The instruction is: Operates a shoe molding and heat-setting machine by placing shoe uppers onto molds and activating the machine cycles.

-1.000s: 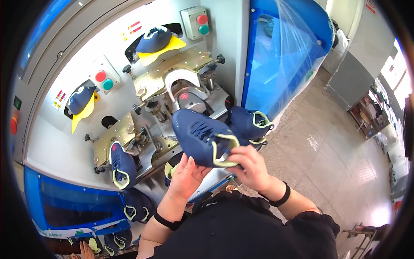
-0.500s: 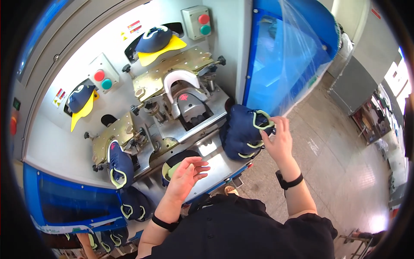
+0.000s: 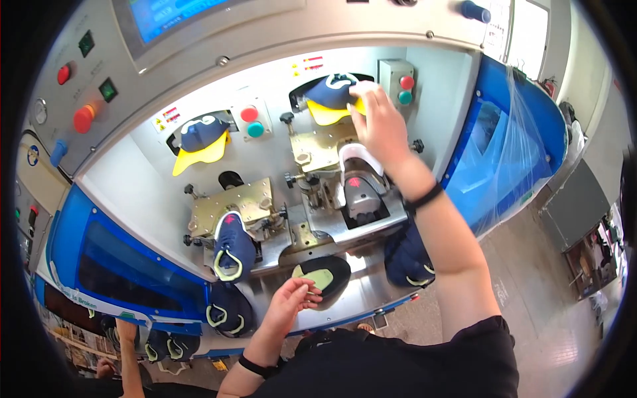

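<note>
My right hand (image 3: 381,123) reaches deep into the machine, thumb and fingers closed on the right edge of a navy shoe upper (image 3: 330,93) with a yellow flap (image 3: 325,114). That upper sits at an opening in the back wall. Low in the middle, my left hand (image 3: 292,300) holds nothing, its fingers loosely bent and apart. Right by its fingertips is a light green piece (image 3: 320,277) on a dark rounded thing (image 3: 340,273). Below my right forearm, a padded white horseshoe-shaped clamp (image 3: 360,156) surrounds a grey mould (image 3: 363,194).
Another navy upper with yellow flap (image 3: 201,138) sits at the left opening. A navy shoe upper (image 3: 233,249) covers the left mould; more uppers lie on the ledge, left (image 3: 229,310) and right (image 3: 406,255). Button boxes (image 3: 397,81) flank the openings. Another person's arm (image 3: 129,358) shows lower left.
My right hand has left the navy upper on the right ledge and risen to the one at the back wall. My left hand stays low beside the green piece. The view has shifted.
</note>
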A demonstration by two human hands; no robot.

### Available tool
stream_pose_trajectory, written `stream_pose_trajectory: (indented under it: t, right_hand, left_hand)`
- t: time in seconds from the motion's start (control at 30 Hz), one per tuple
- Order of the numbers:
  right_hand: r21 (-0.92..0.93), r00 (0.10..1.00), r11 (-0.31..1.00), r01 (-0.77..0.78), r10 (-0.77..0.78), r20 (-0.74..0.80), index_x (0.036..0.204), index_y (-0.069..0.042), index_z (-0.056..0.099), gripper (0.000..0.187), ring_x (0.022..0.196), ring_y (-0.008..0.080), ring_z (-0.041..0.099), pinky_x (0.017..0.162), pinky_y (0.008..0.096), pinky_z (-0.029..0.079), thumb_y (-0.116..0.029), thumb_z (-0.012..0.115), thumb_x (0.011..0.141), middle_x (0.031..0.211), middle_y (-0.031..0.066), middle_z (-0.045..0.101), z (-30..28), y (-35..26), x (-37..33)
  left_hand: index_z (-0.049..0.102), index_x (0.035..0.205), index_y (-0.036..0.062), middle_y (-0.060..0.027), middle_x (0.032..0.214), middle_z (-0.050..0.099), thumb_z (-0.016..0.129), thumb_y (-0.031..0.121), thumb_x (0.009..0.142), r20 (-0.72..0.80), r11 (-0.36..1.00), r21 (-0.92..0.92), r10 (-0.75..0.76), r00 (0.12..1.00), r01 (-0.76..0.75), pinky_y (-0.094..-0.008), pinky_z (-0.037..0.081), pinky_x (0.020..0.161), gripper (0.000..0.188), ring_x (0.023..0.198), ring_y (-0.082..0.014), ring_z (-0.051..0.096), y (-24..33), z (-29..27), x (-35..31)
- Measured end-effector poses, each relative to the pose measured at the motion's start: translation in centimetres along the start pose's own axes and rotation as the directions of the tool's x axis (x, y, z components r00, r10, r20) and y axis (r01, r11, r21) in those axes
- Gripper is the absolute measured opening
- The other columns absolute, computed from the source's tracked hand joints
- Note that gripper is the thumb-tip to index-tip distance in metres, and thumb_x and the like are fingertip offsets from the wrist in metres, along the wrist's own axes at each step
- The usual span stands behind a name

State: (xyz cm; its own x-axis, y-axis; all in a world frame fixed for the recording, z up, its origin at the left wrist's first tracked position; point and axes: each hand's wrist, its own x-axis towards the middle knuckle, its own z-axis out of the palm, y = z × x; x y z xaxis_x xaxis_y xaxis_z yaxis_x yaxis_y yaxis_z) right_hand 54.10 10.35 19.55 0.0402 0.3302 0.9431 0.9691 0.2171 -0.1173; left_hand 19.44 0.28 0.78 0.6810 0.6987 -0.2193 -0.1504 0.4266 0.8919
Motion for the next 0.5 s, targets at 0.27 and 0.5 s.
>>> stream_pose_trajectory:
  t: [0.27,0.5]
  right_hand:
    - [-0.056,0.898,0.949,-0.309,0.311,0.310,0.105,-0.010,0.067,0.049,0.101,0.0335,0.064,0.087,0.0423,0.051,-0.054,0.064,0.085,0.110,0.0131,0.067,6.0,3.0,4.7]
    - [-0.142,0.999,0.990,-0.017,0.022,0.032,0.093,-0.005,0.062,0.037,0.081,0.0362,0.060,0.070,0.0446,0.050,-0.040,0.071,0.084,0.090,0.0143,0.061,1.7,-1.6,-4.6]
  left_hand:
    - [0.056,0.118,0.0051,-0.0120,0.107,0.068,0.051,0.023,0.103,-0.021,0.999,0.012,-0.051,0.998,0.051,-0.0339,0.055,0.084,0.024,0.097,-0.0221,0.067,-0.1,-2.3,-1.6]
    - [0.057,0.117,0.0051,-0.0123,0.108,0.067,0.050,0.024,0.104,0.067,0.989,0.051,-0.142,0.988,0.139,-0.0322,0.055,0.083,0.024,0.097,-0.0221,0.068,-0.4,-1.1,1.0]
